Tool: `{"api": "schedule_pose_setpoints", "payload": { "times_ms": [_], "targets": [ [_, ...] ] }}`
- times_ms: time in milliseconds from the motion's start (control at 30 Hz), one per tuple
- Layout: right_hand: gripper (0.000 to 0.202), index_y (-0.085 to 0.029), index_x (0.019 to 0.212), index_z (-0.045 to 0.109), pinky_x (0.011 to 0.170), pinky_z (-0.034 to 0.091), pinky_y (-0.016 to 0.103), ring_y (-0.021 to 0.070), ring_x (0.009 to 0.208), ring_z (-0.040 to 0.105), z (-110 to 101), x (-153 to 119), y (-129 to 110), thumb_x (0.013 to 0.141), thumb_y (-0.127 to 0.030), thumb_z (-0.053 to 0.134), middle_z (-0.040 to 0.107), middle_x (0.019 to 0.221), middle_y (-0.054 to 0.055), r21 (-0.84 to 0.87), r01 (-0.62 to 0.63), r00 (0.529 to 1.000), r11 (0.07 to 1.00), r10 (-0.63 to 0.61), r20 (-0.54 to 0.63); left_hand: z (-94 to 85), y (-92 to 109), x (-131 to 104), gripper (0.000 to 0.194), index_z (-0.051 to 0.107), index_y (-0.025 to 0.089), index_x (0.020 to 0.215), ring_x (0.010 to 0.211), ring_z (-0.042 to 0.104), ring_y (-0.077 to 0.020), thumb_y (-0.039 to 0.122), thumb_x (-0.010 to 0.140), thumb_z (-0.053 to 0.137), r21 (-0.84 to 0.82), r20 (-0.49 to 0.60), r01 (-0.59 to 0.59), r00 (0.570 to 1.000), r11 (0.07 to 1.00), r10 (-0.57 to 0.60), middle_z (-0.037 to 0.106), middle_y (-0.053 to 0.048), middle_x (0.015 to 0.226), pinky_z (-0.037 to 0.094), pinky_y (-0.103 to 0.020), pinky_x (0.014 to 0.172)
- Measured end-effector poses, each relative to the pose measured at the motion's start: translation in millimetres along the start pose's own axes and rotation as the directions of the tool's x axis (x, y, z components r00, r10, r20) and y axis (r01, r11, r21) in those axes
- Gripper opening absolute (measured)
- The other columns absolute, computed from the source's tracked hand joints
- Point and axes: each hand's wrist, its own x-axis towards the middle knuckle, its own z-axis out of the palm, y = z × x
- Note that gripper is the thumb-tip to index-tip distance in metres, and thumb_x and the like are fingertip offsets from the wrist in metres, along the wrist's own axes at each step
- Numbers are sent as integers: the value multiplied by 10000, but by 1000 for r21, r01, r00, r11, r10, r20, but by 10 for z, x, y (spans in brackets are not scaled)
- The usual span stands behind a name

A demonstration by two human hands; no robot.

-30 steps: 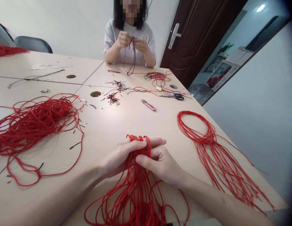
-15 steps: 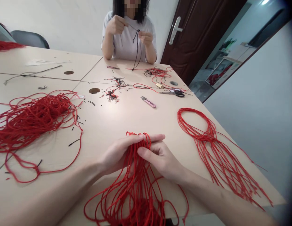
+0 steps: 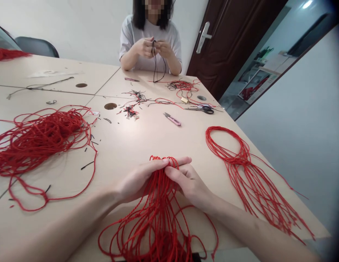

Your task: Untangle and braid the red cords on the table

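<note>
A bundle of red cords (image 3: 158, 203) hangs from my two hands and spreads down past the near table edge. My left hand (image 3: 139, 178) is closed on its top end, thumb laid over the looped cords and fingers mostly hidden behind them. From the right side, my right hand (image 3: 189, 183) pinches the same strands just below the loops, thumb in front. Its index finger, or one of the left hand's fingers, points out to the right; I cannot tell which. On the table to the right lies a looped hank of red cord (image 3: 240, 160), touched by neither hand.
A tangled heap of red cord (image 3: 43, 138) covers the left. Pink thread snips (image 3: 172, 119), black-handled scissors (image 3: 206, 109) and red and black cord scraps (image 3: 129, 111) lie ahead. Across the table (image 3: 147, 134), a person (image 3: 151, 47) holds black cord.
My right thumb has shifted up the strands, closer to my left thumb. Across the table, the person's hands have come together around the black cord.
</note>
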Motion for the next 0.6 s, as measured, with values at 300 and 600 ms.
{"api": "schedule_pose_setpoints", "payload": {
  "times_ms": [300, 600],
  "targets": [
    [459, -102, 744, 696, 597, 536, 269, 139, 586, 636, -10, -12, -30, 862, -495, 492, 664, 602, 50, 13, -21, 1000, 1000, 21, 16, -29, -19, 4, 608, 328, 94, 1404, 386, 370, -62, 448, 910, 299, 22, -21, -2, 1000, 1000, 2, 671, -94, 797, 247, -210, 408],
    [327, -105, 806, 713, 612, 533, 261, 137, 612, 643, -1, -6, -26, 829, -403, 582, 690, 664, 57, -90, 13, 1000, 996, -11, 18, -31, -36, -14, 579, 425, 124, 1356, 843, 591, -171, 466, 893, 363, -17, -36, -33, 999, 999, 33, 573, -134, 1219, 426, -236, 699]
  ]
}}
